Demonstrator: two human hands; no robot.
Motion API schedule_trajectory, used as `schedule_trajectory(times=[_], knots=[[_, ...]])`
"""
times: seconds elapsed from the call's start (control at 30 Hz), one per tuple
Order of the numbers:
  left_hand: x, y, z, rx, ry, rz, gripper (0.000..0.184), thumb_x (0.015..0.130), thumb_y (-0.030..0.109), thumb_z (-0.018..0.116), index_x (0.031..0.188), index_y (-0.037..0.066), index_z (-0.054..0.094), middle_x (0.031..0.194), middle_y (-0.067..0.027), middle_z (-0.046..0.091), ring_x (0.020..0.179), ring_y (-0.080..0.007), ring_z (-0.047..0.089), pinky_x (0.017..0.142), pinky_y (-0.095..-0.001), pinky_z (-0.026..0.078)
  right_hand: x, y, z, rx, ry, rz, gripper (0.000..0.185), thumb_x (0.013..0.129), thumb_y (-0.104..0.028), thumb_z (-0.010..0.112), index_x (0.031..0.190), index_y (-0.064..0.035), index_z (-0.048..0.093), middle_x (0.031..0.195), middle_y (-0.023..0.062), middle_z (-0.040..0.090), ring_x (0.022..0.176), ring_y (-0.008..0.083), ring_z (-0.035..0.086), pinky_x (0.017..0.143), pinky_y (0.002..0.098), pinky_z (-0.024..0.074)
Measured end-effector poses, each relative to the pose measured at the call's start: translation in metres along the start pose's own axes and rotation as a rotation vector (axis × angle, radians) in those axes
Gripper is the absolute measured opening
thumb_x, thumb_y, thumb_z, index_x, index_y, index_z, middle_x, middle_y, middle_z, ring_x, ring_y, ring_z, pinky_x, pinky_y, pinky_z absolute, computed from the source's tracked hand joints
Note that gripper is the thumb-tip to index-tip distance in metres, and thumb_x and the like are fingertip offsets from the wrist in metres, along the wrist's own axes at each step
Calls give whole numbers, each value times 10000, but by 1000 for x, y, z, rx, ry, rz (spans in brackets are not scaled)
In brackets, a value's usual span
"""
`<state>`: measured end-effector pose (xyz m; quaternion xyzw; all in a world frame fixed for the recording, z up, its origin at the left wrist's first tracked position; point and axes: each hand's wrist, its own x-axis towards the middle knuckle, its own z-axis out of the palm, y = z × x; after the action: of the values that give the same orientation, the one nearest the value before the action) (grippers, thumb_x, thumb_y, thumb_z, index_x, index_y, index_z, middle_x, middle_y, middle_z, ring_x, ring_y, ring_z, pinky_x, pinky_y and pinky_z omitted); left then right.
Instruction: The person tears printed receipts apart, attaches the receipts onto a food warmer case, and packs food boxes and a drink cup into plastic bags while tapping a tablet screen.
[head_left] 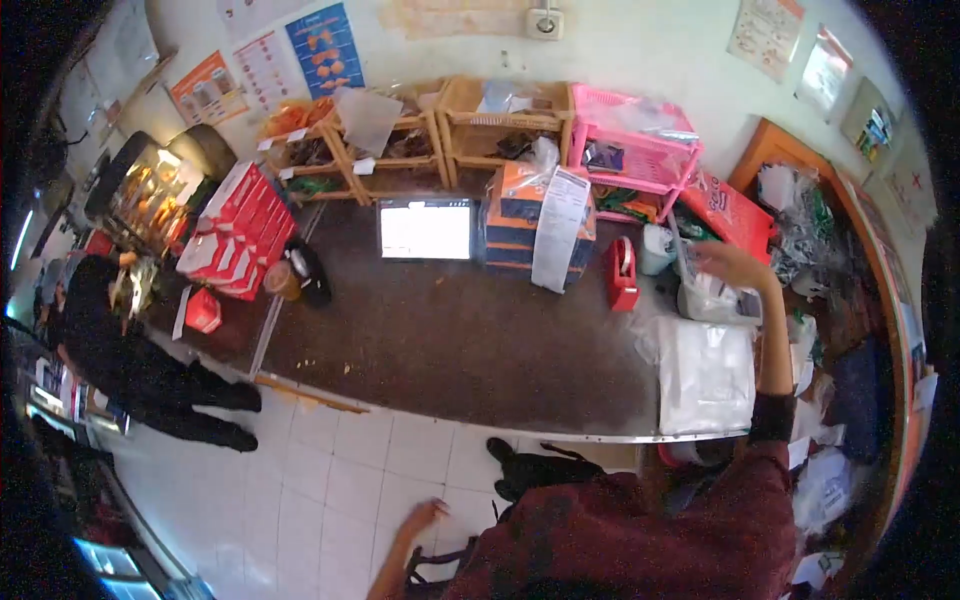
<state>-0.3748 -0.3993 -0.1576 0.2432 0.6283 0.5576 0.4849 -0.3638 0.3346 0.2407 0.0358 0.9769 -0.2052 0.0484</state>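
Note:
My right hand [735, 265] is over a grey plastic container [715, 303] at the right of the brown counter, its fingers pointing left and somewhat apart; nothing shows in them. Beside the container are a white tub [657, 250] and a red tape dispenser [622, 275]. Just below it lies a stack of clear plastic bags [706, 378]. My left hand [422, 516] hangs low over the tiled floor, away from the counter, with loose fingers and nothing visible in it.
A lit tablet [425, 230] stands by orange boxes [512, 215] with a paper receipt. Wooden racks [400, 150] and a pink rack [635, 140] line the back. Red boxes [240, 235] are at left. Another person [110, 330] in black stands far left.

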Motion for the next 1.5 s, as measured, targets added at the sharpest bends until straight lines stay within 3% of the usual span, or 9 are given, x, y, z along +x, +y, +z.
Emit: schedule_trajectory(times=[0.03, 0.07, 0.17, 0.33, 0.4, 0.53, 1.03, 1.33, 1.5], knots=[[16, -44, -65, 697, 214, -268, 278, 897, 187, 439, 1131, 72, 537, 1068, -123, 578, 1003, -214, 541, 934, -360, 377, 20, -7, -11, -12, 59, 72, 417, 857, -204, 551, 1225, -28, 468, 1040, 124, 602, 935, 199, 571, 816, 340, 451], [33, -5, -100, 761, 413, 130, 387, 698, -86, 427, 1065, 9, 509, 1090, -191, 516, 922, -293, 526, 789, -352, 450, 44, -11, -24, -23, 116, 144, 407, 853, -201, 556, 1212, -25, 484, 1033, 124, 603, 935, 205, 572, 826, 343, 448], [53, 87, -255, 742, 653, 357, 249, 800, -19, 402, 1001, 1, 548, 945, -163, 575, 890, -323, 535, 812, -386, 432, 133, 75, -50, -204, 510, 15, 345, 805, -222, 579, 1071, -2, 563, 1052, 184, 587, 989, 290, 559, 870, 364, 429], [95, 223, -408, 453, 1034, -275, 183, 879, 130, 449, 995, 34, 554, 991, -200, 578, 936, -328, 556, 742, -342, 457, 252, 179, -120, -345, 780, 84, 176, 792, -124, 529, 868, 5, 621, 865, 186, 617, 835, 346, 582, 774, 381, 473], [107, 214, -479, 1010, 1003, -329, 203, 867, 166, 488, 1002, 26, 547, 1002, -209, 560, 908, -346, 549, 758, -365, 452, 282, 212, -138, -529, 719, 59, 181, 786, -110, 498, 810, -7, 645, 777, 183, 635, 732, 326, 616, 719, 385, 487], [147, 245, -548, 985, 1040, 42, 359, 771, 138, 590, 1066, -43, 494, 971, -245, 557, 910, -379, 537, 810, -434, 417, 317, 254, -94, -247, 822, 189, 256, 835, -200, 466, 826, -24, 652, 789, 179, 634, 768, 295, 623, 731, 389, 479], [210, 216, -604, 1640, 1037, -352, 704, 580, 377, 741, 1163, 119, 444, 1071, -96, 511, 1094, -369, 404, 818, -510, 419, 355, 20, 197, 89, 218, 177, 207, 807, -160, 486, 913, -44, 620, 868, 148, 620, 846, 283, 598, 793, 400, 451], [138, 330, -360, 1067, 1239, -632, 661, 634, 369, 703, 1176, 89, 448, 1138, -197, 431, 973, -406, 443, 812, -579, 412, 360, -120, 190, 113, 105, -111, 219, 790, -136, 497, 965, -56, 601, 915, 129, 611, 894, 275, 583, 830, 407, 435], [174, 331, -243, 745, 644, -719, 476, 777, 313, 554, 1180, 64, 512, 1291, -277, 339, 1162, -489, 347, 895, -577, 355, 344, -203, 171, 83, 81, -289, 238, 781, -123, 503, 994, -62, 591, 941, 119, 607, 920, 271, 575, 851, 411, 426]])
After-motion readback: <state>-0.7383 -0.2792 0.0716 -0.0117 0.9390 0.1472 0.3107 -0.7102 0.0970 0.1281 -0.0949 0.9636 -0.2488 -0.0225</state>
